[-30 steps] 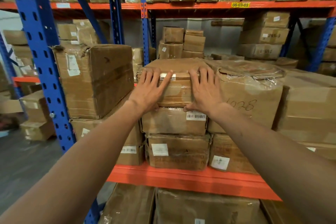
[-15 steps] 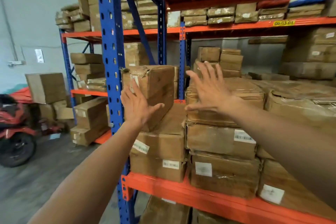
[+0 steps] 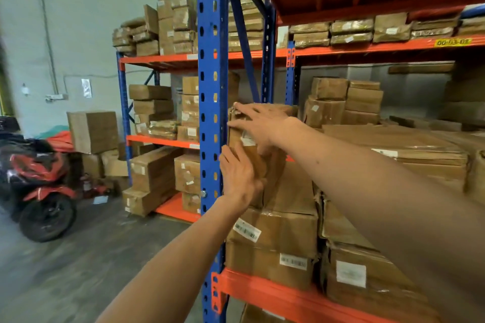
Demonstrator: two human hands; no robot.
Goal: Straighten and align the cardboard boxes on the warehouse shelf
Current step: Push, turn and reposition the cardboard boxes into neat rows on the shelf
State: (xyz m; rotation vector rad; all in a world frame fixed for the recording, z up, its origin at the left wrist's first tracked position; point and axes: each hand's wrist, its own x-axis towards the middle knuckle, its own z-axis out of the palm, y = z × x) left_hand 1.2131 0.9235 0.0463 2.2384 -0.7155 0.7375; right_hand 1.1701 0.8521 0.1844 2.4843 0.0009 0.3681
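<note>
The upright cardboard box (image 3: pixel 253 155) stands between both hands, beside the blue upright (image 3: pixel 211 113). Left hand (image 3: pixel 240 176) and right hand (image 3: pixel 258 126) lie spread flat against it. Likely stiff, fairly heavy; press near the corners.
</note>
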